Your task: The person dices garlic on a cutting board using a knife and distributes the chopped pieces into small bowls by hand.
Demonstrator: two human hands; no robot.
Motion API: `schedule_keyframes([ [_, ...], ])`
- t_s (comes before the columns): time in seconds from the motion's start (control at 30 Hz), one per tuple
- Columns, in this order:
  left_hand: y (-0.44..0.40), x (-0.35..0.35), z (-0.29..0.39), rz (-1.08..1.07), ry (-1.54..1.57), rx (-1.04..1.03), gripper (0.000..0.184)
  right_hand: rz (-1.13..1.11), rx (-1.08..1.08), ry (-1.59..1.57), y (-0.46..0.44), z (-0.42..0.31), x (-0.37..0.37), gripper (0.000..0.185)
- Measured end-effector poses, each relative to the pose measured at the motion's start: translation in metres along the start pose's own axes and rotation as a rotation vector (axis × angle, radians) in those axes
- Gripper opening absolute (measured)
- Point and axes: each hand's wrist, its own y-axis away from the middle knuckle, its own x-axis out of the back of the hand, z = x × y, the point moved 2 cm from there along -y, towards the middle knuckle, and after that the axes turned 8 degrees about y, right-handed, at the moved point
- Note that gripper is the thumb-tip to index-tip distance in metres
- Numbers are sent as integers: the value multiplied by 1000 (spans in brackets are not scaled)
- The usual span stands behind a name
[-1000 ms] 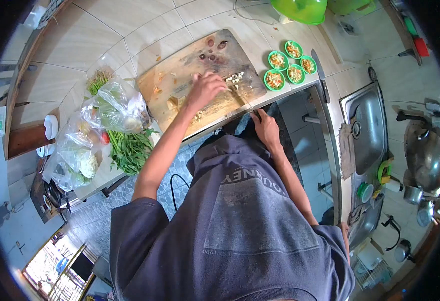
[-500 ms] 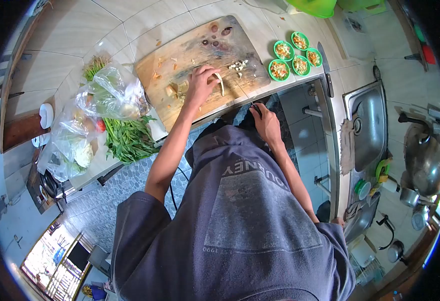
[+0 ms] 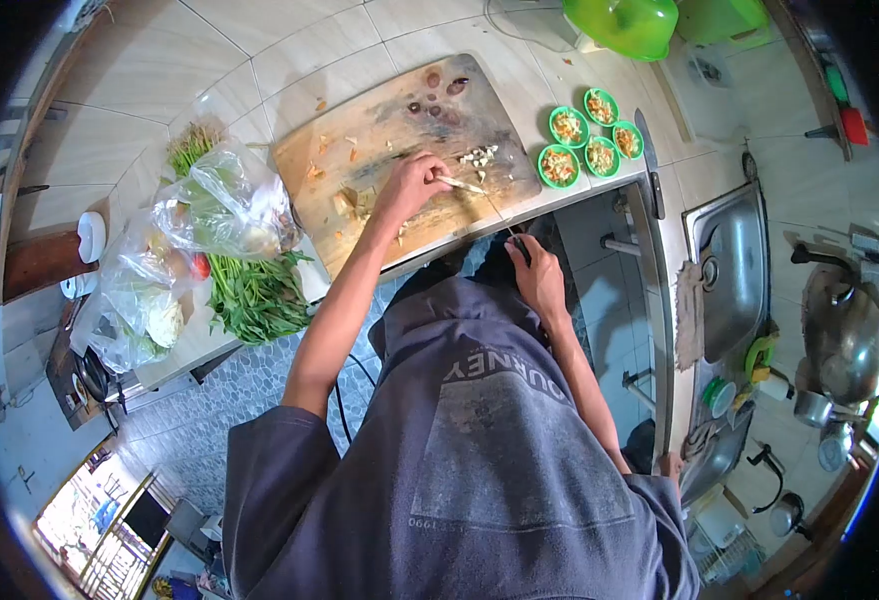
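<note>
Pinching a pale strip [image 3: 463, 186] between thumb and fingertips, the left hand [image 3: 415, 184] is shown above the cutting board [image 3: 419, 110], its fingers bent and nearly closed. The strip extends from the fingertips toward the right, just beside a group of small pale pieces [image 3: 479, 157]. The right hand [image 3: 539, 278], at the near edge of the board, has its fingers curled closed around the dark handle [image 3: 521, 250] of a knife; the exact course of the blade is hard to tell. Pale chunks [image 3: 352, 201] lie on the left part of the board. To the right of the board, five green cups [image 3: 559, 167] hold chopped food, with a second knife [image 3: 649, 165] lying beside them on the counter [image 3: 309, 40]. Left of the board, a clear plastic bag [image 3: 227, 200] and leafy greens [image 3: 254, 300] are seen.
</note>
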Motion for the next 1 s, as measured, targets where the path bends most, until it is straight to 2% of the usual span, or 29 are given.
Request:
schedule_keyframes([
  [0.23,0,3,-9,-77,98,-2,31,-9,-48,0,5,10,-2,30],
  [0.6,3,7,-15,-81,28,-43,29,-21,122,109,-4,-14,8,28],
  [0.8,4,7,-11,-59,143,32,28,-10,225,217,-17,-19,6,26],
  [1.0,3,13,-9,-91,-11,-84,24,-82,286,383,-33,-37,9,26],
])
